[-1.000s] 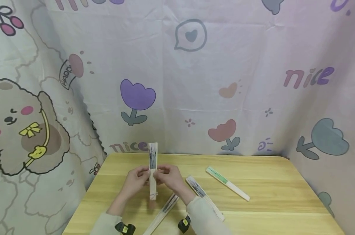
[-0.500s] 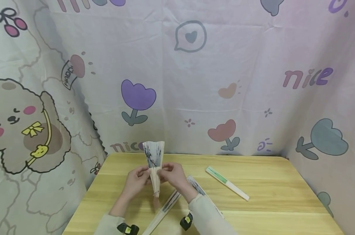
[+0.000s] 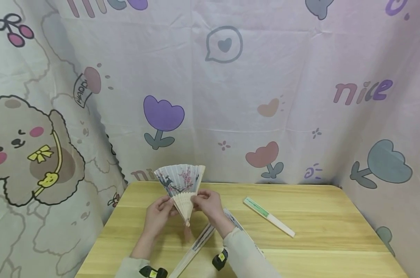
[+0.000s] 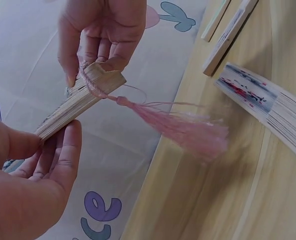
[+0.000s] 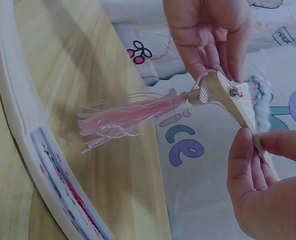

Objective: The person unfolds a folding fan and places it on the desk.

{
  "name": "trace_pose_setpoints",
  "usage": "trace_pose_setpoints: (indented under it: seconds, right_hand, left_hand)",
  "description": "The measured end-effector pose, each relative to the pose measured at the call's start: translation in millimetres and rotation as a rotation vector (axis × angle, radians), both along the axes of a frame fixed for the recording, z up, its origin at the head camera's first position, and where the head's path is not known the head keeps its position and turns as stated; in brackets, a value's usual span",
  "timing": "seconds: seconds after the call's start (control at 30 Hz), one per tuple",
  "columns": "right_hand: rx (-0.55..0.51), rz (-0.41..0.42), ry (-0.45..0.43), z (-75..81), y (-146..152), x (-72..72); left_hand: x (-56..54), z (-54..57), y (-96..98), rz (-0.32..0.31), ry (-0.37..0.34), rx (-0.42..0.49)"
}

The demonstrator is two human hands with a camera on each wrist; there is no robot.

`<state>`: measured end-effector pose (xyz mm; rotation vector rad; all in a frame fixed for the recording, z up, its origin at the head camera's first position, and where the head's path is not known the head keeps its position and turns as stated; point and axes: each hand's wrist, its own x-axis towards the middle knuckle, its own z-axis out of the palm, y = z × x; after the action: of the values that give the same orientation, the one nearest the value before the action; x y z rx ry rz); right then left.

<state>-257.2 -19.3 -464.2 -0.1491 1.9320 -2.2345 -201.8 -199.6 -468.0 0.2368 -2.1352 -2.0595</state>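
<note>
A folding fan (image 3: pixel 183 179) with pink blossoms and dark branches on pale cloth is held upright and partly spread above the table. My left hand (image 3: pixel 156 217) pinches its left outer rib between thumb and fingers. On the opposite side my right hand (image 3: pixel 210 206) pinches the right outer rib. From the pivot at the bottom hangs a pink tassel (image 4: pixel 180 127), which also shows as a pink tassel (image 5: pixel 130 117) in the right wrist view. In the left wrist view the fan's wooden ribs (image 4: pixel 80 107) run between both hands.
On the wooden table (image 3: pixel 317 216), a folded fan (image 3: pixel 196 249) lies slanted below the hands. Another folded fan (image 3: pixel 235 221) is partly hidden behind the right forearm. A folded green-and-white fan (image 3: pixel 269 217) lies farther right. A printed curtain (image 3: pixel 224 96) hangs behind the table.
The fan has gone from folded to partly spread, its blossom picture now showing. My hands have moved slightly apart, the right one a little to the right.
</note>
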Motion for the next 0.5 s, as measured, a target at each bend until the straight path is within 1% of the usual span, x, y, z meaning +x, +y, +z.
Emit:
trace_pose_setpoints:
  seconds: [0.2, 0.4, 0.5]
  right_hand:
    - [-0.034, -0.032, -0.014, -0.1, -1.1, -3.9]
    - [-0.065, -0.061, -0.033, 1.6, -1.3, -2.7]
    - [-0.077, -0.071, -0.038, 2.7, -0.6, -2.0]
  left_hand:
    - [0.7, -1.8, -0.1, 0.028, 0.022, 0.076]
    - [3.2, -4.7, -1.0, 0.057, 0.034, 0.133]
    - [3.6, -5.6, -0.1, 0.072, 0.051, 0.18]
